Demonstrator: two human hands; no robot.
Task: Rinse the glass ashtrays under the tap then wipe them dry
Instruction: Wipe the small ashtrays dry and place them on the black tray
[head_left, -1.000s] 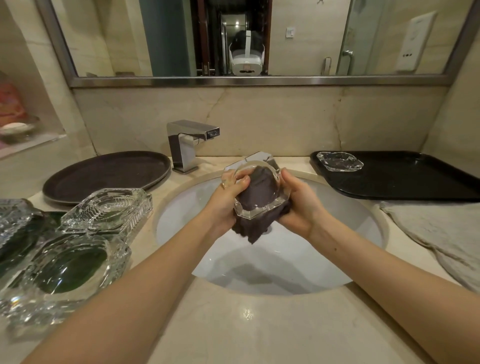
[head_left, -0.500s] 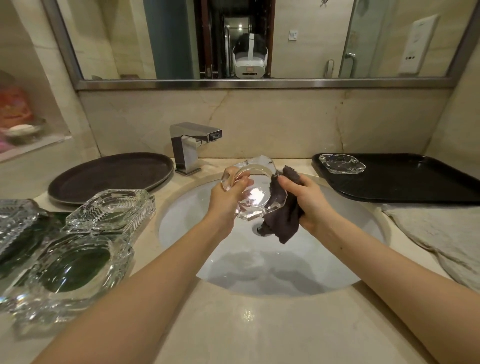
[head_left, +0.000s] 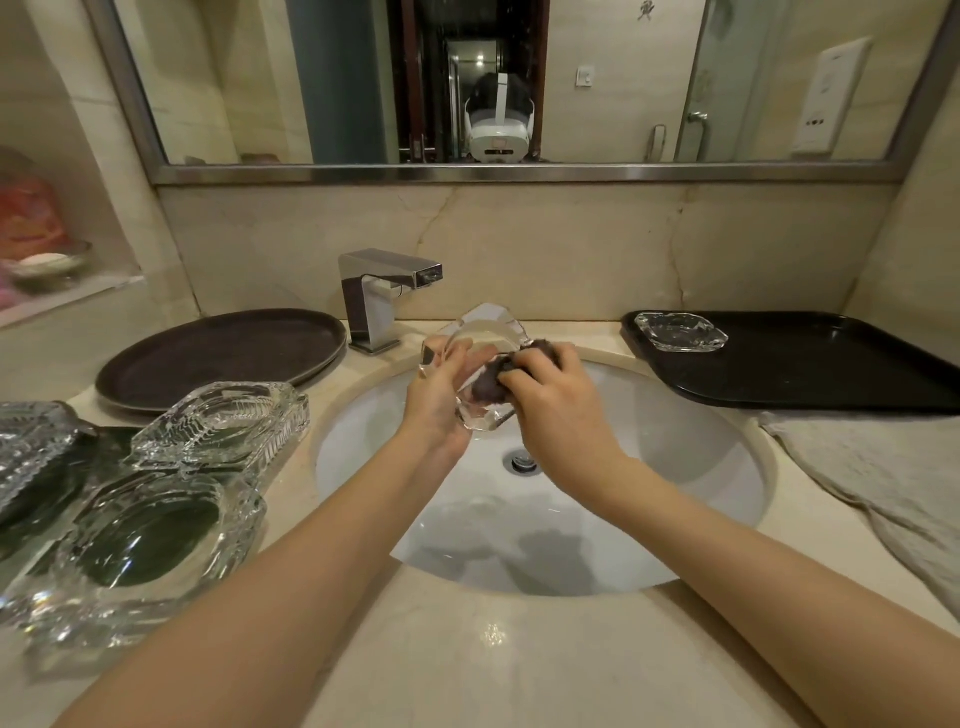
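Two hands over sink (head_left: 701, 467) | left hand (head_left: 441, 400) grips ashtray (head_left: 485, 338) upright; right hand (head_left: 550, 400) clutches cloth (head_left: 488, 387) against it

A sink (head_left: 701, 467) is set into the middle of the counter (head_left: 467, 665), with the tap (head_left: 382, 296) behind its left rim. Left of the tap lies a round tray (head_left: 218, 353), and in front of that tray stand several ashtrays (head_left: 218, 426). Right of the sink lies a rectangular tray (head_left: 831, 364) with one ashtray (head_left: 680, 332) on its near-left corner. A towel (head_left: 883, 478) lies in front of that tray. Over the sink, the left hand (head_left: 441, 400) and right hand (head_left: 550, 400) hold an ashtray (head_left: 488, 332) and a cloth (head_left: 488, 384) between them.
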